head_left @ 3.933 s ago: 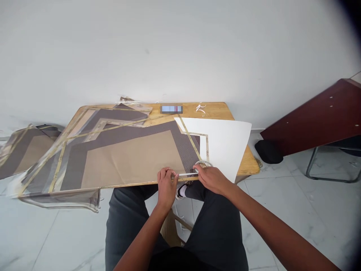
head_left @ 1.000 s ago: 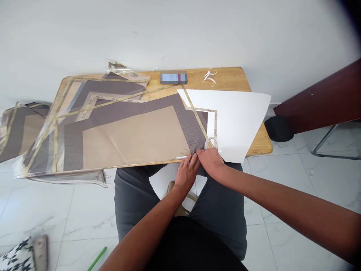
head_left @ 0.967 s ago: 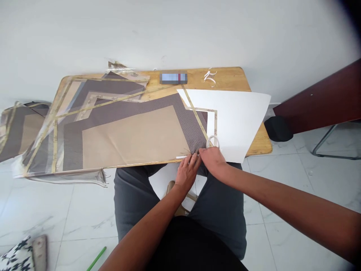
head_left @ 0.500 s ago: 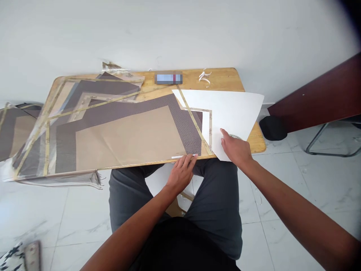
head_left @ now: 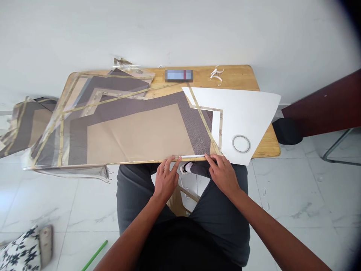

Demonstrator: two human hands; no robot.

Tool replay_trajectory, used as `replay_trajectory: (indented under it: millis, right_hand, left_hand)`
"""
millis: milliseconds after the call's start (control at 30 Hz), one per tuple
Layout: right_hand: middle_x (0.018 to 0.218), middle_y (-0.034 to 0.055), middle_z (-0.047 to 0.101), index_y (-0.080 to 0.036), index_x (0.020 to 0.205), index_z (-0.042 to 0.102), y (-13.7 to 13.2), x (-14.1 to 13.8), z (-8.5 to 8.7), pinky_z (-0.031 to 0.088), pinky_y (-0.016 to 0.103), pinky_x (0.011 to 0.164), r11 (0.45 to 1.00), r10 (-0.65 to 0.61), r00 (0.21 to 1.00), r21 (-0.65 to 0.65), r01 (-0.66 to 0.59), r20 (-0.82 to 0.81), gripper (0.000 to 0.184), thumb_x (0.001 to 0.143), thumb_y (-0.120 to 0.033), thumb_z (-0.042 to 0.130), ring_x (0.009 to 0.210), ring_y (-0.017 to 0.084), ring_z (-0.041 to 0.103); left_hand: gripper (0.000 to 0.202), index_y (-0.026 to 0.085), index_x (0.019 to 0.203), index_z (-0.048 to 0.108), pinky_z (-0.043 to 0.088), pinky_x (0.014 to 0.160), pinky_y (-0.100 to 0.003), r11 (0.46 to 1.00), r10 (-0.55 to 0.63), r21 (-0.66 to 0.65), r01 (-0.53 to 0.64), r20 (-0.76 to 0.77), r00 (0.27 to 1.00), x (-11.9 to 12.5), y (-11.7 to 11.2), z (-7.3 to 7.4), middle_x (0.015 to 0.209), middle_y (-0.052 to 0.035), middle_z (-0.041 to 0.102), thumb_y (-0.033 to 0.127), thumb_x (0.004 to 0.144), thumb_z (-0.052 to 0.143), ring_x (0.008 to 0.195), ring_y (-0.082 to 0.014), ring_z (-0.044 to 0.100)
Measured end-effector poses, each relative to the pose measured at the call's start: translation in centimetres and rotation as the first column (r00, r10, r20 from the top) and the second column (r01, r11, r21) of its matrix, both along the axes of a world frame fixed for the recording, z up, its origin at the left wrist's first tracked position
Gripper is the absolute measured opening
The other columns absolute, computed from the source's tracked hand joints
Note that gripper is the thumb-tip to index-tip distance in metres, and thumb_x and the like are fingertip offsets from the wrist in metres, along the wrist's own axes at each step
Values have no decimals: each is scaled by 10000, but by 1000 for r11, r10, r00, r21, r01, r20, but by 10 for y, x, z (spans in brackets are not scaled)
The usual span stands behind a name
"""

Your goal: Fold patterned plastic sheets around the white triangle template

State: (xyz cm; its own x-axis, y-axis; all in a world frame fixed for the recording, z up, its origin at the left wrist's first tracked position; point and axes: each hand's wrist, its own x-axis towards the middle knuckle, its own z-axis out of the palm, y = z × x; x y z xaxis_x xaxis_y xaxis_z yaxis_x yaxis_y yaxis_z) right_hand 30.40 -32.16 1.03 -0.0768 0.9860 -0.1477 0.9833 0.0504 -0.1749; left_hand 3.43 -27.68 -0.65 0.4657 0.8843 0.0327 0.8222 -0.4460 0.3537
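A narrow white strip [head_left: 192, 156] lies along the front edge of a clear plastic sheet with brown and tan panels [head_left: 135, 135]. My left hand [head_left: 166, 178] rests at the strip's left end, fingers stretched out and pressing down. At its right end, the fingertips of my right hand [head_left: 225, 173] touch the strip, the fingers apart. Gold printed tape lines [head_left: 203, 121] cross the clear sheet. A roll of tape [head_left: 241, 143] lies flat on a large white sheet [head_left: 242, 113], to the right of my right hand.
The wooden table [head_left: 234, 75] stands against the wall. At its back are a blurred blue box [head_left: 178, 75] and curled white scraps [head_left: 216, 76]. Another packaged sheet [head_left: 39, 120] hangs off the left. A green stick [head_left: 95, 255] and patterned cloth [head_left: 22, 248] are low left.
My right hand has left the tape roll and moved left to the strip's right end, uncovering the roll. My left hand has slid left along the strip. The view has shifted slightly.
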Motion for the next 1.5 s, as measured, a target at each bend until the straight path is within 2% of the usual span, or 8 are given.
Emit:
replay_trajectory:
  millis: [267,467,600,700,800,1133,1300,1500]
  right_hand:
    - [1497,149,559,-241,1604,516,-14,2,2,393,511,1164,990,-107,994,91,104,29,583,1038,-157,406,1383,332,475]
    - [1326,157,655,-192,1354,633,4,-17,4,465,475,1116,926,-157,954,297,232,-255,332,1061,-257,491,1283,309,582]
    - [1075,81,707,-248,1144,648,38,-49,14,524,344,869,985,-24,920,151,90,-391,200,1103,-303,459,1003,231,686]
    - [1014,62,693,-246,1058,654,62,-71,16,471,313,786,994,96,949,84,-74,-300,196,1103,-284,467,960,219,684]
    - [994,52,680,-224,1016,650,77,-81,15,407,295,721,989,147,969,29,-144,-197,156,1076,-246,508,908,200,673]
    - [1007,44,689,-210,1031,640,96,-89,26,232,327,605,970,209,978,-124,-209,-7,145,1069,-283,520,765,166,633]
    - [1001,40,689,-214,1012,629,98,-88,22,207,332,606,967,235,972,-108,-232,19,142,1062,-274,510,739,165,618]
    - [981,17,697,-223,980,613,92,-81,14,218,322,613,987,139,989,-71,-143,-55,91,1023,-282,558,695,152,589]
  left_hand:
    - [688,360,1596,519,435,1177,-510,1000,24,8,-25,29,999,-2,6,1,1512,-106,572,79,969,551,1379,-322,543]
    - [725,333,1612,514,403,1241,-520,993,16,120,-23,59,998,-11,-1,-14,1572,-118,512,62,946,608,1487,-340,462]
    - [704,303,1596,531,415,1247,-520,993,8,115,-17,79,997,-14,-2,-19,1580,-124,507,50,943,605,1497,-335,461]
    - [699,297,1574,551,406,1265,-520,994,-7,112,-3,90,996,-14,-3,-22,1594,-124,491,34,928,602,1519,-330,447]
    - [714,300,1567,557,404,1271,-525,994,-2,106,-8,93,996,-14,-5,-24,1603,-122,484,19,913,603,1526,-332,441]
    - [739,306,1563,565,418,1255,-532,994,17,108,-29,107,994,-13,-8,-33,1613,-113,493,21,884,624,1531,-346,430]
    - [753,313,1571,559,408,1263,-530,994,13,109,-25,116,993,-14,-9,-34,1607,-107,499,20,881,619,1530,-342,427]
    - [745,317,1568,558,422,1251,-532,994,14,103,-26,124,992,-14,-10,-33,1609,-107,489,14,889,610,1529,-341,421]
